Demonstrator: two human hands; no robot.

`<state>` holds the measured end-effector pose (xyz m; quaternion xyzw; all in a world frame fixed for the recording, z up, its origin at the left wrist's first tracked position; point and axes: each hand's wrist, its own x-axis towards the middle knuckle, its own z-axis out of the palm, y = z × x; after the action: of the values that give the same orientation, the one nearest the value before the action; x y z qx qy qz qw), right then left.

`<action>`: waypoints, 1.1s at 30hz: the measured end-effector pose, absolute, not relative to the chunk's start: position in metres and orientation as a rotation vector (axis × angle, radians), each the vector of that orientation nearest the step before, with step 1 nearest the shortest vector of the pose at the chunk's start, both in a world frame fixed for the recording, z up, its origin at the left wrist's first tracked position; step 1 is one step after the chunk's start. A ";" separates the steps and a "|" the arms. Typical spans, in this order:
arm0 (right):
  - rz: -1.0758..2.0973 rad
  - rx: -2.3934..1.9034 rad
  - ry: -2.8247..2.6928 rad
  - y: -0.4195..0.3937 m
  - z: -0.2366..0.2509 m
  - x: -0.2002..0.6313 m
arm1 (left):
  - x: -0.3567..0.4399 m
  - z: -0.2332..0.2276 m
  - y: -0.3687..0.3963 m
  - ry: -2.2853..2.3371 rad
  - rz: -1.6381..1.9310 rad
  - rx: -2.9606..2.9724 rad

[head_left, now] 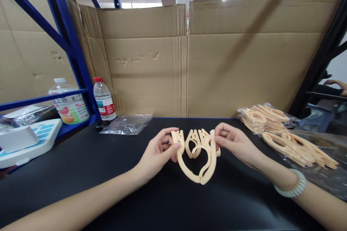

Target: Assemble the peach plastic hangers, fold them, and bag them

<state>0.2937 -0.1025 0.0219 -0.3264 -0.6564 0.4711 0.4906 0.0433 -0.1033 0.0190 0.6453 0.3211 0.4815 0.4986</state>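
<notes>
A cream plastic folding clothes hanger [213,164] is held up over the black table, its hinge lowest and its two arms rising to either side. The curved hook lies inside the loop. My left hand [159,149] pinches the left arm end between thumb and fingers. On the opposite end, the fingers and thumb of my right hand [234,142] are closed. Just behind it, more cream folded hangers [193,154] show through the loop, partly hidden; how many cannot be made out.
Bagged cream hangers [264,115] and further hangers on clear plastic [295,148] lie at right. At back left are a flat clear bag [126,124] and a red-capped bottle [104,101]. Cardboard [146,72] walls the back; blue rack posts [69,43] stand left.
</notes>
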 end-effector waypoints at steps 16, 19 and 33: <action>1.242 -0.723 -2.099 -0.119 0.027 0.286 | 0.048 0.014 -0.103 0.785 1.120 1.577; 1.278 -0.733 -2.072 -0.120 0.028 0.284 | 0.048 0.014 -0.103 0.805 1.133 1.567; 1.251 -0.692 -2.106 -0.120 0.025 0.283 | 0.049 0.014 -0.104 0.784 1.048 1.611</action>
<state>0.2829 -0.1199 0.0251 -0.2597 -0.7909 0.4698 0.2938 0.0489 -0.1041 0.0139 0.6685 0.3253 0.4350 0.5081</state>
